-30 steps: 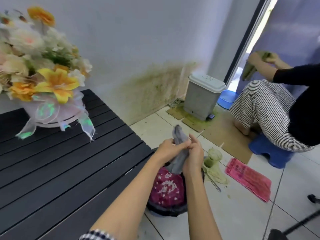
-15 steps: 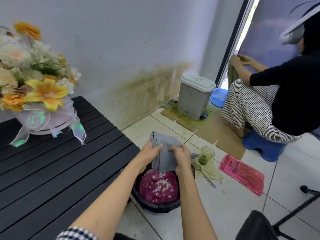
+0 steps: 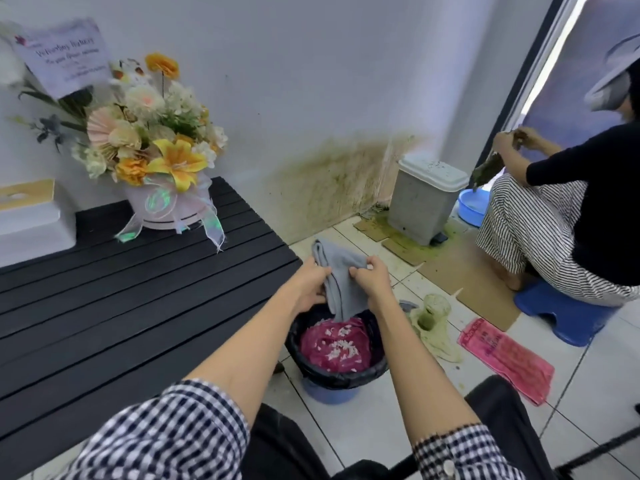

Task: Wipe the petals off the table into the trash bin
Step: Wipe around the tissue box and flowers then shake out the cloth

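A grey cloth hangs over the trash bin, which stands on the floor by the black slatted table's right end. My left hand and my right hand both grip the cloth, its lower end dangling into the bin. The bin has a black liner and holds a crumpled magenta sheet with white petals scattered on it. I see no petals on the table top.
A flower arrangement in a white pot and a white box stand at the table's back. On the floor lie a pink rag, a green-stained cloth with a jar, cardboard and a grey pedal bin. A person sits on a blue stool.
The cloth went from bunched and upright to spread between both hands over the bin. My view has pulled back and left, showing more of the table and my sleeves.
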